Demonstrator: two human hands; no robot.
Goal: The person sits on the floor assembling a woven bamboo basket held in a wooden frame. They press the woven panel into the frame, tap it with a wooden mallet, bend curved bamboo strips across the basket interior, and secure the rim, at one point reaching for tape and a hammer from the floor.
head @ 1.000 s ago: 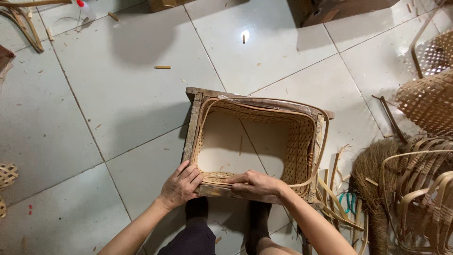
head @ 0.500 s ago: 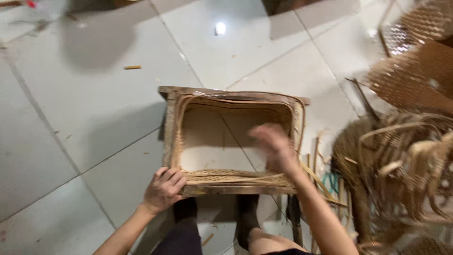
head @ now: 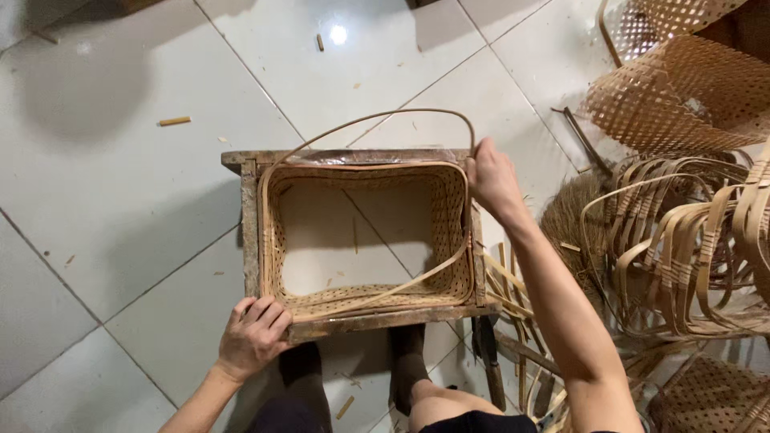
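Since half a second ago your right hand [head: 491,178] has moved from the near rim to the far right corner of the woven basket [head: 365,236], and a long thin cane strip [head: 377,124] now rises in an arc over the far edge. The basket is rectangular, open-weave and pale, and it sits inside a rough wooden frame [head: 250,232] on the glossy tiled floor [head: 120,200]. Its long axis runs left to right before you. Your right hand is closed on the strip's end. Your left hand [head: 253,334] stays clamped on the frame's near left corner.
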